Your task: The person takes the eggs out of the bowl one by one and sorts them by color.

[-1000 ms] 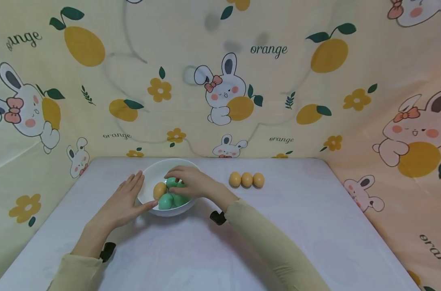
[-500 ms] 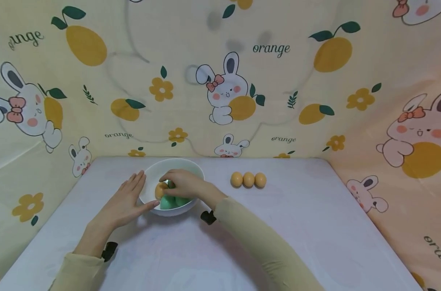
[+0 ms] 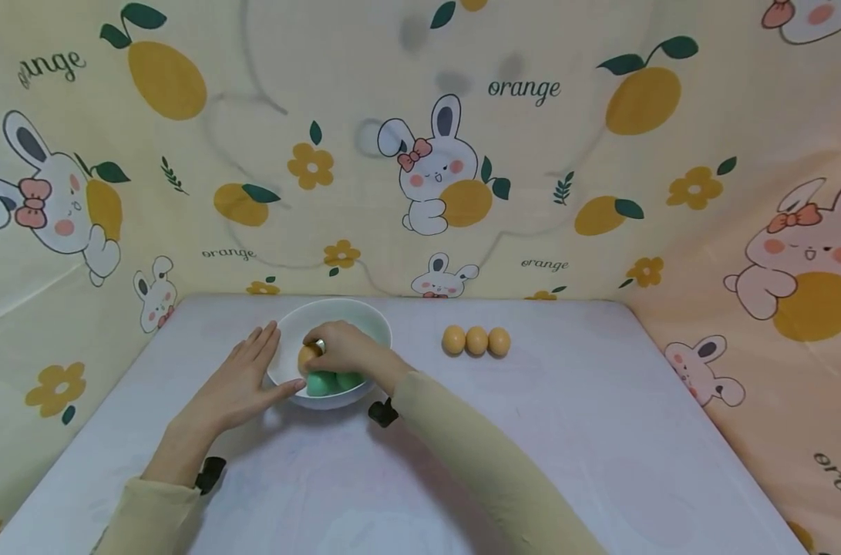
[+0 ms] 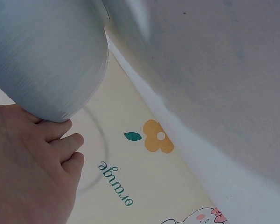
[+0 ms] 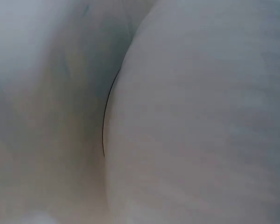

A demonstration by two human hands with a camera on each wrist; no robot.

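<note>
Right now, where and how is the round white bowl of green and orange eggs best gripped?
Probably by opposite outer sides under the rim, one hand from the left, one from the right. The bowl curves outward to a wide rim, while green eggs and an orange egg occupy its inside. The left hand touches its left side; the right hand reaches inside.

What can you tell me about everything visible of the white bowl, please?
The white bowl is round and smooth-looking; its material is unclear. It stands upright near the far edge of the table, containing an orange egg and green eggs. The left hand touches its side; the right hand reaches inside.
</note>
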